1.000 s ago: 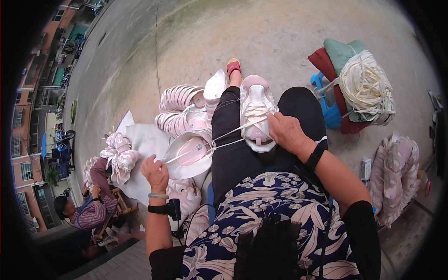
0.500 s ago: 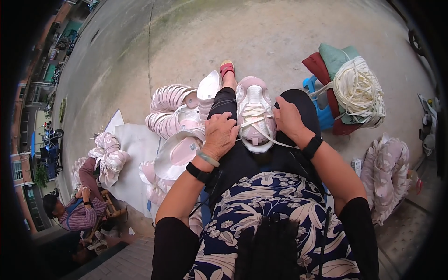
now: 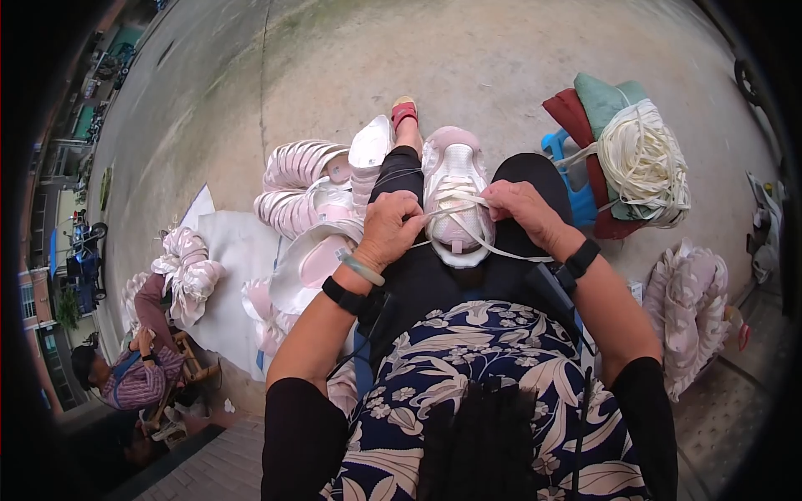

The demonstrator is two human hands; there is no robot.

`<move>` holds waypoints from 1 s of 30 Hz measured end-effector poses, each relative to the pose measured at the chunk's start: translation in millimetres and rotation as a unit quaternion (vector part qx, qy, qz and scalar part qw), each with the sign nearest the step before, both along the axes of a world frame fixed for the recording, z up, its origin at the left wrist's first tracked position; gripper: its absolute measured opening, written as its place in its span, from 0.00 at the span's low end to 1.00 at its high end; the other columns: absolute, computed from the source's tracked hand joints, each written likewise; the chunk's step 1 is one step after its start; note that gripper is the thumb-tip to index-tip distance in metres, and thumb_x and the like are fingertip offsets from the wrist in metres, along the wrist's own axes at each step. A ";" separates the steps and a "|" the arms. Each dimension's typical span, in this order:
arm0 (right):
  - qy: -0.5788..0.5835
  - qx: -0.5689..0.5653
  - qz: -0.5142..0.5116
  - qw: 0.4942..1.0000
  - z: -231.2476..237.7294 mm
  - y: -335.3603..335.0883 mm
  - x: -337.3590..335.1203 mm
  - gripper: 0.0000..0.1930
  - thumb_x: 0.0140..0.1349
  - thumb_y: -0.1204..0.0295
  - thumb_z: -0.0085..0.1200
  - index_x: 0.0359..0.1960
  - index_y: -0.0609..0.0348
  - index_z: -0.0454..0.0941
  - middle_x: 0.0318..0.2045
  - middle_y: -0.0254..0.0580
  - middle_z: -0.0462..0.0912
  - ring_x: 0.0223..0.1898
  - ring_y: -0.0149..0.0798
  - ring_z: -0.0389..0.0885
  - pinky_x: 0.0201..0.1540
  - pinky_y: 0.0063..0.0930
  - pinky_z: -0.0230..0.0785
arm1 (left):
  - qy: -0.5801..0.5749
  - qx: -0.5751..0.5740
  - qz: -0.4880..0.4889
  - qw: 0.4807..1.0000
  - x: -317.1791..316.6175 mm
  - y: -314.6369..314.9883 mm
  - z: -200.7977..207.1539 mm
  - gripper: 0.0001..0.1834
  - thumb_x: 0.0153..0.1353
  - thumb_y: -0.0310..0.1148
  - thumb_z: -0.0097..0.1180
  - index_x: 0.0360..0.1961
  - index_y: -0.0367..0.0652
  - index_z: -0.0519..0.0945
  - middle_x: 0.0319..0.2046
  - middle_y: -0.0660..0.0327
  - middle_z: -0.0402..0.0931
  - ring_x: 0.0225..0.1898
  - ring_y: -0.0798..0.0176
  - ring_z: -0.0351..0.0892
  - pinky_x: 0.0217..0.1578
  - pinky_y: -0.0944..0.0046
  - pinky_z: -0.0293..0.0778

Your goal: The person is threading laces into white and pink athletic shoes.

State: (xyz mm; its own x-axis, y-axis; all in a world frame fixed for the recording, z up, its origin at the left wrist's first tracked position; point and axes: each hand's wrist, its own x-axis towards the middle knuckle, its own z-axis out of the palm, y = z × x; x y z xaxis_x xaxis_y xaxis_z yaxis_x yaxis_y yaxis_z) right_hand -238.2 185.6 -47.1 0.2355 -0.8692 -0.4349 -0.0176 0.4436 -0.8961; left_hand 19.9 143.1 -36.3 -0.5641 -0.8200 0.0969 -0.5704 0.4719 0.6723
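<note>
Pinching white shoelaces, the left hand and right hand sit on either side of the pink-and-white sneaker.

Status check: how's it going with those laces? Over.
Left hand, right hand: both pinching flat cream laces. Textured pink-and-white shoe between black-clad legs. Nothing visibly in the way.

We pinch white laces over the shoe: left hand at its left, right hand at its right.
</note>
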 end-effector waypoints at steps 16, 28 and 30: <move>0.311 -0.184 -0.022 0.932 -9.7 -9.3 13.3 0.14 0.40 0.70 0.57 0.31 0.57 0.73 0.31 0.46 0.76 0.35 0.47 0.77 0.40 0.33 0.69 | 0.076 0.250 0.058 0.964 75.3 -21.3 31.7 0.05 0.52 0.26 0.55 0.22 0.37 0.74 0.15 0.69 0.69 0.20 0.77 0.64 0.22 0.72 0.63; 0.309 -0.323 -0.029 0.894 -3.3 3.5 16.6 0.14 0.44 0.73 0.54 0.35 0.59 0.70 0.32 0.47 0.72 0.35 0.50 0.73 0.38 0.37 0.67 | 0.123 0.335 0.059 0.932 70.8 -7.2 28.3 0.05 0.57 0.27 0.53 0.26 0.38 0.74 0.19 0.72 0.68 0.22 0.80 0.63 0.23 0.76 0.62; 0.299 -0.335 -0.045 0.892 -2.4 13.4 17.6 0.14 0.45 0.73 0.54 0.35 0.59 0.69 0.32 0.47 0.71 0.35 0.50 0.73 0.38 0.37 0.67 | 0.168 0.376 0.083 0.908 63.7 -5.9 39.4 0.03 0.58 0.27 0.53 0.29 0.39 0.75 0.20 0.74 0.67 0.23 0.81 0.62 0.24 0.77 0.61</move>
